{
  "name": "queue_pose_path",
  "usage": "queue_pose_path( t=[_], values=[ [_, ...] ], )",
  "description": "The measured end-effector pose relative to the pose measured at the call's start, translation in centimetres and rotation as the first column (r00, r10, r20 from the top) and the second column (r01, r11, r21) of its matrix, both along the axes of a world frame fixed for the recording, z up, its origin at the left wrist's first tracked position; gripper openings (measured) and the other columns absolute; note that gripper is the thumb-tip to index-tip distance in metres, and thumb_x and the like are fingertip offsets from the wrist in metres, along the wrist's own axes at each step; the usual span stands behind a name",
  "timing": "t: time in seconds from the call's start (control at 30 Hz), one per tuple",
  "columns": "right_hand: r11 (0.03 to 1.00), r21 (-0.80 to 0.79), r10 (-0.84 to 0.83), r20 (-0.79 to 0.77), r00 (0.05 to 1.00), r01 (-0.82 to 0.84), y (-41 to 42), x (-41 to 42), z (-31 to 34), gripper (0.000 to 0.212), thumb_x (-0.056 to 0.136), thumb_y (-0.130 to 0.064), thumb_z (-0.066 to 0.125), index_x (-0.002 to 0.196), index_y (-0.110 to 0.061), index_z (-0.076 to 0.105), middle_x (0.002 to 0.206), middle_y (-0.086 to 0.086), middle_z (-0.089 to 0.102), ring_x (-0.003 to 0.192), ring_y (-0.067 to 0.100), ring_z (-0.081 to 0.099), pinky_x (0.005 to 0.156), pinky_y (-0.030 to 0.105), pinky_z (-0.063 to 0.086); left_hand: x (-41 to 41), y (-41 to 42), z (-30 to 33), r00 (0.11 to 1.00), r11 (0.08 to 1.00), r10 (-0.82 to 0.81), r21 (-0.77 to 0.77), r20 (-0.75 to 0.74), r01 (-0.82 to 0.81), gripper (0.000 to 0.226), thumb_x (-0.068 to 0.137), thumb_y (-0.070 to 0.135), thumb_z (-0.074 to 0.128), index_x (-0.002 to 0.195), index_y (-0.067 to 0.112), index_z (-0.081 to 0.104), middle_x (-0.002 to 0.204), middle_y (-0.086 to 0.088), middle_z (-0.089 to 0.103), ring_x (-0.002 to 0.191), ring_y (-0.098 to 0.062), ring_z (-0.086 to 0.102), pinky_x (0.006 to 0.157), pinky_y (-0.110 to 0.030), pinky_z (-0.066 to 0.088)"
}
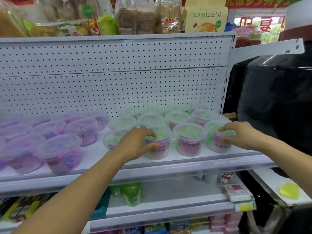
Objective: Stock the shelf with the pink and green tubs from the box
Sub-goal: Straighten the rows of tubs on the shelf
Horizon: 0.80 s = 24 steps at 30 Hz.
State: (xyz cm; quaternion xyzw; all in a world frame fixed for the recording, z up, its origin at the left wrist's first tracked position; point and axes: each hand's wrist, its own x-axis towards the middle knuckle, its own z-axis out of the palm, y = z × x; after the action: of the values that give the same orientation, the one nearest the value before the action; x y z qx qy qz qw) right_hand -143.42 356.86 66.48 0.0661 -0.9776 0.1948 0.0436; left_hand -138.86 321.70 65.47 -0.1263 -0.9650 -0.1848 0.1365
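Several pink tubs stand on the left half of the white shelf, and several green tubs fill its right half. My left hand grips a front-row green tub, fingers over the lid and thumb on the side. My right hand grips the rightmost front green tub the same way. Both tubs stand upright on the shelf. The box is not in view.
A white pegboard backs the shelf. Bread and snack bags sit on the shelf above. Green bottles and packets stand on the lower shelf. A black glossy object stands close at the right.
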Motion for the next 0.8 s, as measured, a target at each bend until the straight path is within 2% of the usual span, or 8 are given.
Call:
queue_pose_path(
  t=[0.1, 0.17, 0.23, 0.33, 0.4, 0.5, 0.67, 0.8],
  values=[
    [0.986, 0.158, 0.063, -0.109, 0.992, -0.045, -2.1, 0.3, 0.9, 0.053, 0.082, -0.042, 0.067, 0.132, -0.031, 0.053, 0.142, 0.002, 0.045, 0.135, 0.025, 0.033, 0.104, 0.045, 0.037, 0.4, 0.1, -0.2, 0.999, 0.999, -0.035, -0.018, 0.013, 0.036, 0.047, 0.085, 0.047, 0.064, 0.128, 0.029, 0.056, 0.140, 0.006, 0.049, 0.134, -0.018, 0.037, 0.110, -0.035, 0.031],
    [0.989, 0.104, 0.125, -0.221, 0.967, -0.104, -4.4, 0.6, 0.9, 0.053, 0.082, -0.038, 0.067, 0.132, -0.028, 0.053, 0.144, 0.005, 0.046, 0.136, 0.024, 0.033, 0.107, 0.044, 0.034, 1.1, -0.4, -0.6, 0.999, 0.998, -0.052, -0.038, -0.012, 0.051, 0.057, 0.085, 0.051, 0.062, 0.137, 0.031, 0.047, 0.152, 0.007, 0.033, 0.146, -0.016, 0.014, 0.118, -0.036, 0.015],
    [0.982, 0.066, 0.190, -0.296, 0.936, -0.178, -7.3, 0.7, 0.9, 0.049, 0.083, -0.036, 0.067, 0.130, -0.026, 0.057, 0.140, 0.003, 0.050, 0.134, 0.023, 0.038, 0.106, 0.042, 0.036, 1.9, -1.4, -0.7, 0.997, 0.996, -0.070, -0.049, -0.039, 0.068, 0.063, 0.085, 0.054, 0.060, 0.141, 0.034, 0.041, 0.156, 0.008, 0.026, 0.147, -0.012, 0.006, 0.119, -0.034, 0.010],
    [0.953, 0.025, 0.293, -0.330, 0.897, -0.302, -12.3, 0.8, 1.6, 0.045, 0.083, -0.033, 0.067, 0.126, -0.027, 0.060, 0.137, 0.003, 0.053, 0.132, 0.021, 0.041, 0.107, 0.041, 0.034, 3.0, -4.2, 0.5, 0.996, 0.997, -0.060, -0.042, -0.060, 0.057, 0.063, 0.086, 0.051, 0.059, 0.143, 0.033, 0.038, 0.154, 0.008, 0.030, 0.144, -0.010, 0.016, 0.117, -0.029, 0.013],
    [0.931, -0.002, 0.345, -0.322, 0.882, -0.365, -15.8, 1.0, 2.3, 0.042, 0.084, -0.032, 0.067, 0.126, -0.029, 0.059, 0.138, 0.000, 0.051, 0.131, 0.016, 0.041, 0.107, 0.031, 0.030, 3.5, -7.0, 1.4, 0.999, 0.999, -0.001, -0.041, -0.041, 0.000, 0.063, 0.088, 0.049, 0.058, 0.144, 0.029, 0.038, 0.151, 0.008, 0.037, 0.139, -0.011, 0.029, 0.113, -0.027, 0.019],
    [0.904, -0.009, 0.403, -0.316, 0.859, -0.427, -21.4, 0.6, 3.1, 0.039, 0.086, -0.033, 0.066, 0.124, -0.028, 0.061, 0.134, -0.005, 0.053, 0.126, 0.012, 0.045, 0.096, 0.017, 0.027, 3.6, -12.7, 2.2, 0.998, 0.998, 0.068, -0.018, 0.014, -0.068, 0.062, 0.086, 0.053, 0.058, 0.141, 0.028, 0.043, 0.144, 0.012, 0.046, 0.130, -0.011, 0.043, 0.106, -0.026, 0.032],
    [0.870, -0.080, 0.445, -0.295, 0.846, -0.486, -31.3, -1.2, 3.6, 0.035, 0.086, -0.033, 0.065, 0.121, -0.029, 0.062, 0.130, -0.010, 0.052, 0.114, 0.000, 0.044, 0.092, 0.012, 0.026, 2.3, -23.9, 4.9, 0.986, 0.986, 0.164, 0.013, 0.006, -0.164, 0.051, 0.087, 0.046, 0.062, 0.133, 0.025, 0.054, 0.136, 0.011, 0.054, 0.120, -0.012, 0.052, 0.093, -0.020, 0.036],
    [0.873, -0.108, 0.435, -0.272, 0.859, -0.476, -39.3, -4.5, 3.4, 0.031, 0.087, -0.041, 0.062, 0.118, -0.033, 0.062, 0.128, -0.013, 0.053, 0.123, 0.004, 0.046, 0.101, 0.021, 0.031, -2.0, -33.6, 7.4, 0.962, 0.964, 0.265, 0.005, 0.066, -0.266, 0.045, 0.091, 0.045, 0.056, 0.131, 0.025, 0.055, 0.136, 0.003, 0.055, 0.120, -0.013, 0.053, 0.100, -0.030, 0.040]
  ],
)
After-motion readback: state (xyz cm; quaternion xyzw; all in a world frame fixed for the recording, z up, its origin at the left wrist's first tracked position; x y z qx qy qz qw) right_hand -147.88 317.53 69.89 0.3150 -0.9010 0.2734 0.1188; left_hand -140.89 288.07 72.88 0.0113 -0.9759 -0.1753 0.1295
